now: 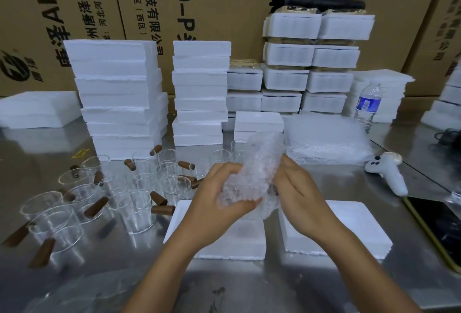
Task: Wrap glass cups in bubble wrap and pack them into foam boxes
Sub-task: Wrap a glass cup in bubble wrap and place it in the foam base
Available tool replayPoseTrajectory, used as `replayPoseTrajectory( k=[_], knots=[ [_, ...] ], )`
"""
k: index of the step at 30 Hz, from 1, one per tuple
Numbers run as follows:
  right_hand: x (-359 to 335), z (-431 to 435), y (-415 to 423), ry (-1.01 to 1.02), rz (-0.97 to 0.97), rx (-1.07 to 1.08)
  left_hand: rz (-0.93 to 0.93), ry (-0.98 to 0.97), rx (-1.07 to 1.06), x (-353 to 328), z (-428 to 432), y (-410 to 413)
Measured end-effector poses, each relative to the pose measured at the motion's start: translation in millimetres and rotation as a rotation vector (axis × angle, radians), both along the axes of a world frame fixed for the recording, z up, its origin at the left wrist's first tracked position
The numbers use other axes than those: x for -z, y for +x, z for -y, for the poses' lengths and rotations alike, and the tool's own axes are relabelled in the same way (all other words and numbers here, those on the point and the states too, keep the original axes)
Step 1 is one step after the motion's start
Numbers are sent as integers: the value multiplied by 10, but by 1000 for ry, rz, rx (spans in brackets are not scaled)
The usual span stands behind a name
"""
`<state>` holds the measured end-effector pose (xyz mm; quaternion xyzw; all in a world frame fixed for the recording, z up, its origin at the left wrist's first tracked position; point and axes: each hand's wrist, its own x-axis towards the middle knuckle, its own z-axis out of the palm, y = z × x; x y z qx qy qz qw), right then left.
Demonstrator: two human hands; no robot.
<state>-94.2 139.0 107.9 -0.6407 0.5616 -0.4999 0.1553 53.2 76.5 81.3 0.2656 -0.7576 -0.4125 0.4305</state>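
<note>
Holding a crumpled bubble wrap bundle (252,178) in mid-air at the near middle, over the gap between two foam boxes (247,240) lying on the metal table (249,287). Gripping its lower left end with the left hand (214,195), fingers curled under, thumb over. Clasping its right side with the right hand (296,198), fingers bent round the wrap. Showing something dark through the plastic, too blurred to name. Crowding together just left: glass cups (139,210) with brown handles. Lying further off to the right: a stack of bubble wrap sheets (326,140), with a white controller (389,173) beside it and a water bottle (369,103) behind. Rising along the far side: foam stacks (119,93).
</note>
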Motion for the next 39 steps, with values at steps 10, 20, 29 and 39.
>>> replayPoseTrajectory(
  k=[10,20,29,39],
  knots=[
    [-38,-53,49,-197,133,142,115,-167,-63,-31,-9,63],
    [-145,-11,41,-82,-136,21,133,-259,-22,-101,-121,77],
    [-26,-101,43,-43,-716,-52,114,-282,-55,-64,-128,71],
    [116,-201,-328,-193,51,205,-30,-18,9,-4,-84,-102]
  ],
)
